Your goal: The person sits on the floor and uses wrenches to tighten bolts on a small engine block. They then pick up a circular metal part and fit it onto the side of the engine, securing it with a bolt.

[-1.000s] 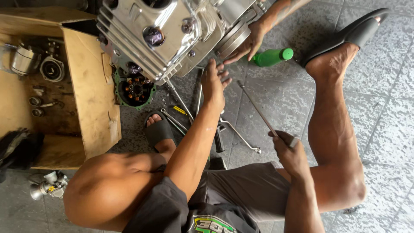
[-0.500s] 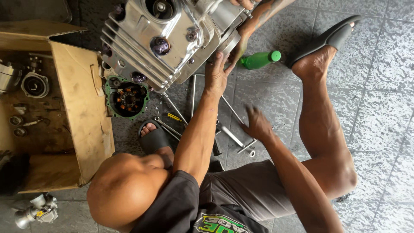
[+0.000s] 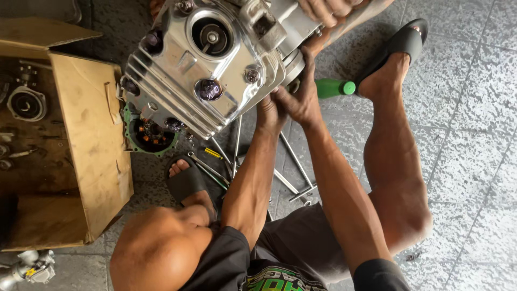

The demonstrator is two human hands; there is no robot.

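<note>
A silver motorcycle engine (image 3: 210, 64) with cooling fins is held tilted above the tiled floor. My left hand (image 3: 269, 114) presses against its lower right edge. Right beside it, my right hand (image 3: 302, 97) grips the same side, fingers reaching up along the round cylinder part. Another person's hand (image 3: 328, 9) holds the engine from the top. A round green-rimmed cover (image 3: 151, 134) shows under the engine's lower left.
An open cardboard box (image 3: 91, 134) with metal parts stands at the left. Long T-handle wrenches and rods (image 3: 293, 164) lie on the floor between my legs. A green-handled tool (image 3: 334, 87) lies by my sandalled right foot (image 3: 396, 51). A small metal part (image 3: 27, 267) sits at bottom left.
My right hand let go of a long rod and moved up to the engine beside my left hand. The engine has come closer and fills more of the view.
</note>
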